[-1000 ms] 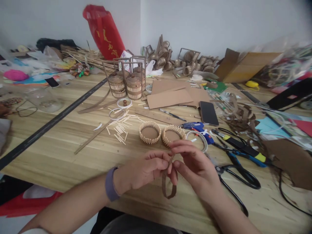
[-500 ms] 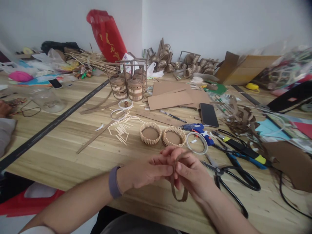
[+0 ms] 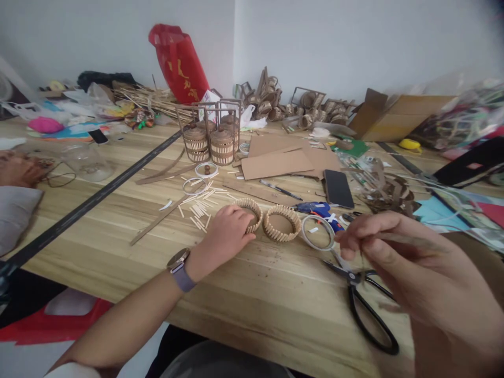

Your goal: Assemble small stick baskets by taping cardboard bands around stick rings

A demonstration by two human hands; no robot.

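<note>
My left hand (image 3: 228, 233) is at the left small round stick basket (image 3: 255, 211), its fingers over the near-left rim and its thumb low at the front. The hand hides part of that basket. A matching stick basket (image 3: 282, 223) stands just right of it, with a brown floor and a wall of short upright sticks. My right hand (image 3: 409, 268) is raised in front of the scissors (image 3: 354, 277), thumb and fingertips pinched. A thin bit of brown strip (image 3: 363, 261) shows edge-on below the pinch; the rest is hidden or blurred.
White tape rolls (image 3: 318, 232), a blue glue gun (image 3: 315, 208), a phone (image 3: 338, 188) and cardboard sheets (image 3: 275, 164) lie beyond the baskets. Loose sticks (image 3: 201, 206) are scattered left. Finished lidded baskets (image 3: 221, 144) stand behind. Another person's hand (image 3: 19, 167) rests far left.
My hands were together on the curled brown strip and have separated. The left moved left onto the basket; the right moved right and up, still pinching. The view shifted slightly.
</note>
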